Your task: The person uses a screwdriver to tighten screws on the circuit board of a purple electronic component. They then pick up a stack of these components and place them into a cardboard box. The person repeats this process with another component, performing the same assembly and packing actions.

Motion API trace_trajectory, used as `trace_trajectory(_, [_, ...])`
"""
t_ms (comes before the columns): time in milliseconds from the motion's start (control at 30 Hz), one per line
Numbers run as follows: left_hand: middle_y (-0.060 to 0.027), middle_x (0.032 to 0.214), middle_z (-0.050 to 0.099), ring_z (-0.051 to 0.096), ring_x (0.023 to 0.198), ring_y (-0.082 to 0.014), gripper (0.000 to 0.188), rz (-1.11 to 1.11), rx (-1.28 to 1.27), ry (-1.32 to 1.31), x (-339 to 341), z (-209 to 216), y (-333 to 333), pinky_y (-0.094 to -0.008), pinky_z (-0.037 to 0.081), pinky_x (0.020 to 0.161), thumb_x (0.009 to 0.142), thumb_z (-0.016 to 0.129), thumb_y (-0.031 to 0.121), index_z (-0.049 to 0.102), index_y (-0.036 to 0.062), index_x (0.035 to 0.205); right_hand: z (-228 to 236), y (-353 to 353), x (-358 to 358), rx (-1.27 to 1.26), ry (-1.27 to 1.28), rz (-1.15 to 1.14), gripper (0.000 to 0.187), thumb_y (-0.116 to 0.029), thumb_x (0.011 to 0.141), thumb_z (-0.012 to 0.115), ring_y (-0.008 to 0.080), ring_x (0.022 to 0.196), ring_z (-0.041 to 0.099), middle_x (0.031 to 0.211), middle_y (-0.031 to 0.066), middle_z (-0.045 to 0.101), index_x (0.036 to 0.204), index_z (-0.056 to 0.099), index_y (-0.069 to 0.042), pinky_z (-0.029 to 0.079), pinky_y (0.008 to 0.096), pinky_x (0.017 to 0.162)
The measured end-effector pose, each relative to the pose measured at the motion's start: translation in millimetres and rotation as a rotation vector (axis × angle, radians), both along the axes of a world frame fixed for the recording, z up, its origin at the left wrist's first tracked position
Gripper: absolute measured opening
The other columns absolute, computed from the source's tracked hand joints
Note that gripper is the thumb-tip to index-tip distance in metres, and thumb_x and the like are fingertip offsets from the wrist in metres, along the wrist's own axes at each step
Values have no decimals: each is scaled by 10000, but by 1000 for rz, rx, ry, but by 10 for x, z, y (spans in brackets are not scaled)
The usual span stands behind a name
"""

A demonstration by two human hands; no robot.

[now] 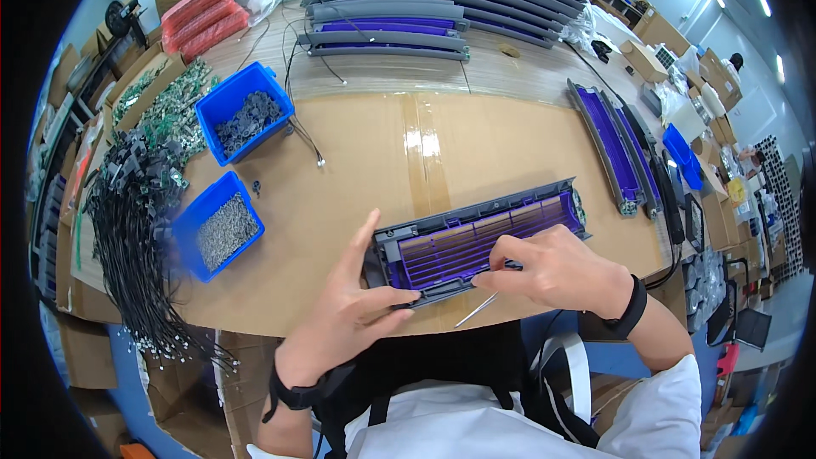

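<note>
A long grey housing with a purple slatted insert lies slanted on the cardboard sheet near the front edge of the table. My left hand grips its left end, with one finger stretched up along the side and others at the near edge. At the near long edge, my right hand is closed in a pinch. A small dark piece shows by its fingers, too hidden to name. Thin metal tweezers lie on the cardboard just below the housing.
To the left stand a blue bin of grey plastic parts and a blue bin of small metal pieces. Black cables hang over the left edge. Similar housings are stacked at the back; more housings lie at right.
</note>
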State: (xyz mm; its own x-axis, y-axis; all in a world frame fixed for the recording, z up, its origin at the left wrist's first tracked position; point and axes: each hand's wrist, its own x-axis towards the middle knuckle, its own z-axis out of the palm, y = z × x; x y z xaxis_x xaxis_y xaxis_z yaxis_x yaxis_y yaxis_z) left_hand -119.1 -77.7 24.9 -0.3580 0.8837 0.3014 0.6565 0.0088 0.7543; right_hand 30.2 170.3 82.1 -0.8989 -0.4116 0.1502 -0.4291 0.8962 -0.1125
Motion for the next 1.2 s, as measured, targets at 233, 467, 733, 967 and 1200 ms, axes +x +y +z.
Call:
trace_trajectory(233, [-243, 1525, 336, 386, 1381, -413, 281, 6, -46, 43, -145, 122, -190, -405, 377, 1082, 711, 782, 4, 748, 101, 973, -13, -222, -96, 59, 25, -15, 252, -114, 759, 665, 145, 611, 603, 834, 35, 518, 1010, 692, -122, 478, 295, 464])
trace_trajectory(467, [-204, 1458, 448, 430, 1353, -392, 389, 226, -41, 316, -94, 180, -215, -431, 414, 1056, 683, 697, -105, 721, 104, 1009, -77, -392, -214, 107, 8, -63, 280, -110, 767, 654, 147, 648, 611, 843, 40, 506, 1045, 685, -107, 483, 296, 479])
trace_trajectory(733, [-102, 865, 574, 582, 847, -276, 368, 370, 160, 202, 393, -25, 203, -359, 490, 719, 662, 622, -154, 708, 26, 971, -17, -334, -249, 52, 54, -117, 173, -107, 746, 661, 188, 645, 651, 807, 80, 542, 916, 680, -86, 503, 319, 486])
trace_trajectory(967, [-90, 862, 539, 552, 834, -267, 335, 374, 132, 231, 388, -28, 211, -341, 475, 700, 665, 645, -133, 720, 53, 933, 66, -126, -148, -37, -79, -91, 253, -34, 717, 673, 221, 670, 642, 812, 77, 582, 960, 713, -90, 509, 333, 537])
trace_trajectory(1200, [-93, 853, 499, 517, 844, -277, 334, 365, 77, 234, 368, 28, 224, -351, 449, 712, 662, 626, -135, 704, 59, 923, 21, -91, -99, -60, -94, -168, 289, -42, 689, 711, 245, 678, 636, 849, 79, 589, 970, 697, -106, 506, 361, 545])
